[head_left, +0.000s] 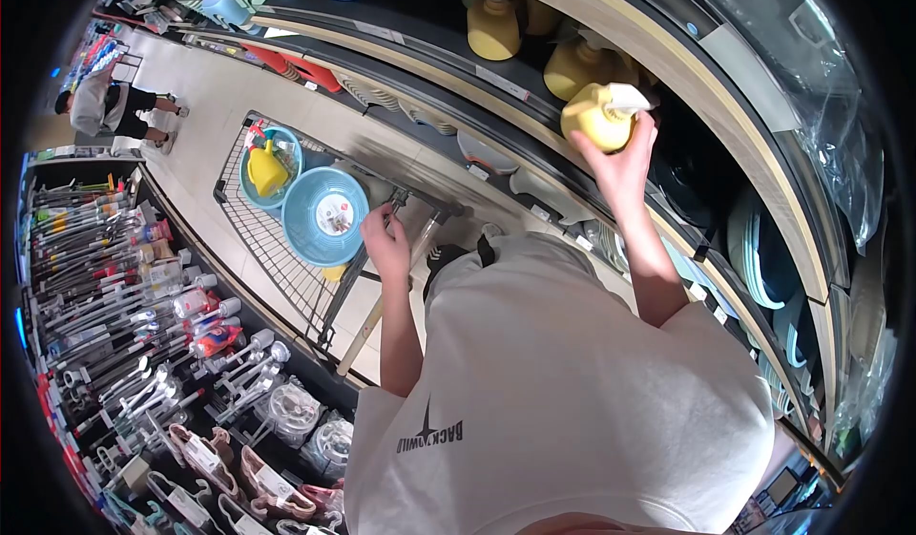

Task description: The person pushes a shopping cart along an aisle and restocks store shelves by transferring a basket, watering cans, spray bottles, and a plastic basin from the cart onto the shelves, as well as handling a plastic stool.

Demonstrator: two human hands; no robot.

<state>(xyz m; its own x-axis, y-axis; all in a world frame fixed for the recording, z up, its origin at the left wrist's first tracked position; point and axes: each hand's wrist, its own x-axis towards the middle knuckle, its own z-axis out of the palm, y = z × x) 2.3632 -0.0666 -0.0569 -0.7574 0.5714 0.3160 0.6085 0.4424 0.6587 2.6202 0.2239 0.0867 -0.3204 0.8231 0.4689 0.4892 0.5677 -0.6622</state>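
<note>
In my right hand (622,158) is a plump yellow spray bottle (599,123) with a pale head, held at the edge of a shelf. Similar yellow bottles (493,29) stand on that shelf just behind and to the left. My left hand (385,241) has its fingers curled at the back end of a wire shopping cart (286,292), close to its handle. Inside the cart sit a large light-blue basin (322,188) with a round label and a second blue basin (250,194). The second one contains a yellow spray bottle (267,170) with a red trigger.
Tiered shelves (534,105) curve along my right, with plates and bowls on lower levels. To the left, a rack (143,277) holds many long-handled tools and packaged hangers. Another person (119,105) stands on the aisle floor (196,77) at the far left.
</note>
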